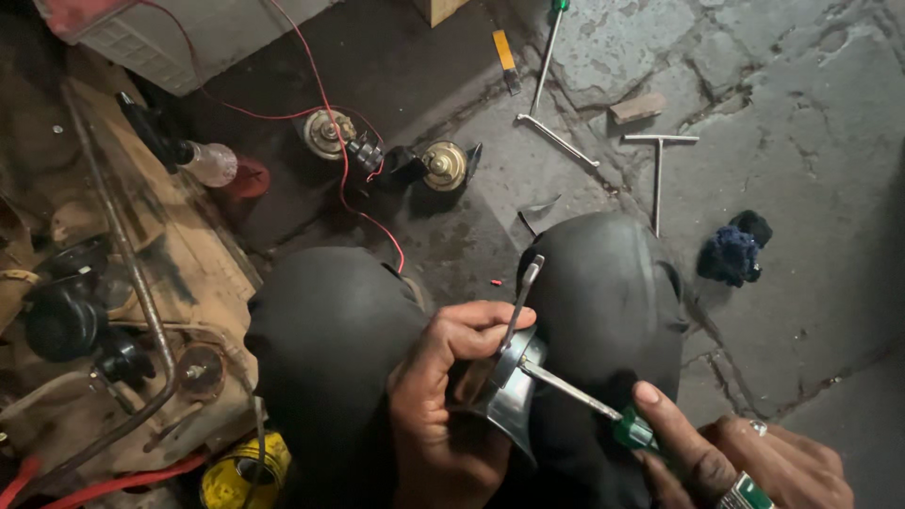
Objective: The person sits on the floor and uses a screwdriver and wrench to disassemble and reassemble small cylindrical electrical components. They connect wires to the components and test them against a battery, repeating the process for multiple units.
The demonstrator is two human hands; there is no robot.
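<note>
Both our hands work at lower centre: our left hand [443, 396] grips the horn [504, 391] and a spanner [521, 297]. Our right hand [754, 462] clasps the screwdriver [584, 401], whose shaft runs up-left into the horn.

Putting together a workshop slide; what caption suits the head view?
Left hand holds a metal horn while the right hand works a green-handled screwdriver into it, over a cracked concrete floor.

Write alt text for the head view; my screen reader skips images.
Left hand grips a shiny metal horn-shaped part and a thin metal rod, while right hand pushes a green-handled screwdriver into it, above a cracked stone floor.
</note>
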